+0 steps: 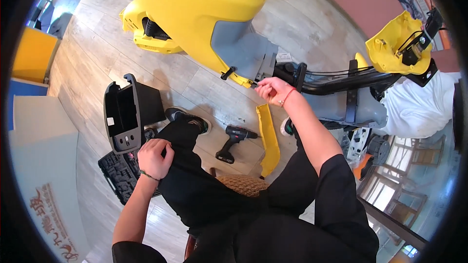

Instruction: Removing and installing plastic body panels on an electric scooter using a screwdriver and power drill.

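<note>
Right fingers: the fingers [263, 87] of the right hand [274, 90] are pinching together at the lower edge of the yellow scooter body [195, 9], where it is meeting the grey panel [241, 48]; whether anything small is sitting between them cannot be told.
Left fingers: the fingers [163, 150] of the left hand [155, 158] are curling loosely and resting on the person's own black-trousered knee [183, 165], clamping nothing.
Wrists: the right wrist is wearing a red band, the left a dark one.
Scooter body: it is lying partly stripped on the wooden floor [97, 58], just ahead of the person, with a black frame tube [341, 84] running right toward a loose yellow front cover [397, 44].
Floor between the feet: a black cordless drill [233, 143] is lying beside a detached yellow trim strip [268, 139].
Left side: a black storage bucket [127, 112] is standing above an open black tool case [119, 173], both near the left hand.
</note>
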A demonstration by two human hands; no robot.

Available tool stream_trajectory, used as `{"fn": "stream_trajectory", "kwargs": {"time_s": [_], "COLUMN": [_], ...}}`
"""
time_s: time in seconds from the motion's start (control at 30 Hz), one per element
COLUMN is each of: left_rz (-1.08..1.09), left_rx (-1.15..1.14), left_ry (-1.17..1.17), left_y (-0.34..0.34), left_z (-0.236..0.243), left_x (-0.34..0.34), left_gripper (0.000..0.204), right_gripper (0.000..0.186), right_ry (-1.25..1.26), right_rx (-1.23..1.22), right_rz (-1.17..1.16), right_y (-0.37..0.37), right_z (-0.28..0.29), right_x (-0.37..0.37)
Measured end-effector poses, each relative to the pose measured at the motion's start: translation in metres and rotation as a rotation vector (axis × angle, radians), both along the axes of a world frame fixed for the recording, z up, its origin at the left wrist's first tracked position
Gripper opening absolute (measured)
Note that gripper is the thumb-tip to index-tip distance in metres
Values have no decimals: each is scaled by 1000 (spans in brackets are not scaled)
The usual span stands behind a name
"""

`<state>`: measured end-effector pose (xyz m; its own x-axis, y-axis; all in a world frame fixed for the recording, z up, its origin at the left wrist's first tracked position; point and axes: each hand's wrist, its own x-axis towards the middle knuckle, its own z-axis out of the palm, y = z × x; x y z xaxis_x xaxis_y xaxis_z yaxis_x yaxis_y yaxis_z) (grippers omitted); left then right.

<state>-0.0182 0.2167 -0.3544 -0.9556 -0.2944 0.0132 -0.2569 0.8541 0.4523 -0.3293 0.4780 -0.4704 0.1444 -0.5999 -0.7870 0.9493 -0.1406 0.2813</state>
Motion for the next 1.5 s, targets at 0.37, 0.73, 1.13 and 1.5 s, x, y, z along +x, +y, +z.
{"fn": "stream_trajectory", "kwargs": {"time_s": [0.37, 0.73, 1.13, 1.5], "left_rz": [23, -96, -139, -75], "left_rx": [16, -23, -31, -51], "left_ry": [37, -38, -88, -78], "left_y": [-6, 9, 21, 13], "left_z": [-3, 2, 3, -1], "left_x": [5, -9, -28, -15], "left_gripper": [10, 9, 9, 10], "right_gripper": [18, 16, 29, 28], "right_ry": [572, 687, 1187, 1137], "right_rx": [274, 315, 722, 510], "right_rz": [277, 408, 251, 26], "right_y": [-15, 23, 16, -35], "right_z": [3, -2, -42, 26], "right_x": [45, 33, 164, 200]}}
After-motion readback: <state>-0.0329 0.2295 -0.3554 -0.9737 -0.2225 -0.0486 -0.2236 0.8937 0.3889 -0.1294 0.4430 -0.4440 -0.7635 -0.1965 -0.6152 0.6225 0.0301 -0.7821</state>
